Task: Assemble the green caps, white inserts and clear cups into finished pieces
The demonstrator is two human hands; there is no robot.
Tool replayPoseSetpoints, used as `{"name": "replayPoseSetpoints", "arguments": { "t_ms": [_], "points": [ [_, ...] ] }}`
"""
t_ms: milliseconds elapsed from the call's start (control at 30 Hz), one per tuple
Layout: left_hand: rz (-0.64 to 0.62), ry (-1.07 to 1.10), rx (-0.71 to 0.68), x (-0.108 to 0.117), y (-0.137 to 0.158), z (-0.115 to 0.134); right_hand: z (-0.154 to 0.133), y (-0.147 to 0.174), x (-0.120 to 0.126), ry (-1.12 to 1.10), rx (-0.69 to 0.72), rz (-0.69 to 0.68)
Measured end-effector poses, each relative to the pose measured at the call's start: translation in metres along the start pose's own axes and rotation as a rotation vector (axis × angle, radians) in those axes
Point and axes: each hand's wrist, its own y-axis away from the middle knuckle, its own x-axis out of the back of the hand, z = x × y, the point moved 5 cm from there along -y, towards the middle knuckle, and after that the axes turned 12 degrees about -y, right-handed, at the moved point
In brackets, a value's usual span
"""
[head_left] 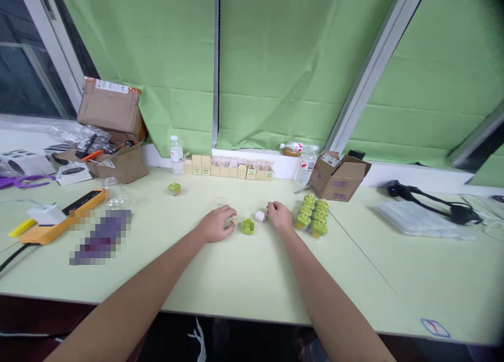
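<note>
My left hand (216,225) is closed over the table, with a small piece with a pale loop (233,221) showing at its fingertips; most of that piece is hidden. Just right of it sits a green flower-shaped cup (248,227), its hollow facing up. A small pale pink block (260,216) lies between the cup and my right hand (279,215). The fingers of that hand are curled in, and whatever they hold is hidden. Behind my left hand stands a small clear container (221,201).
Several green-topped containers with loops (313,215) stand in rows beside my right wrist. Another green-topped container (174,188) is at the back left. Small cardboard boxes (232,169) line the wall between water bottles. An open carton (337,177) stands right, a power strip (65,220) left.
</note>
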Motion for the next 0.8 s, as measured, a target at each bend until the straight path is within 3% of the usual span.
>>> {"name": "replayPoseSetpoints", "arguments": {
  "t_ms": [133,300,500,700,800],
  "points": [
    [-0.014,0.003,0.018,-0.01,-0.012,-0.002,-0.002,0.001,-0.002,-0.002,0.03,-0.037],
    [-0.009,0.077,0.093,-0.012,-0.006,-0.016,-0.003,0.003,-0.002,-0.032,0.079,-0.065],
    [-0.004,0.214,0.198,-0.012,-0.001,-0.029,-0.02,0.012,0.006,-0.1,0.171,0.029],
    [0.13,0.381,0.269,-0.004,-0.007,-0.019,-0.058,0.038,0.003,-0.17,0.394,-0.016],
    [0.214,0.503,0.299,-0.002,-0.01,-0.011,-0.081,0.059,-0.005,-0.242,0.633,-0.147]
  ]
}}
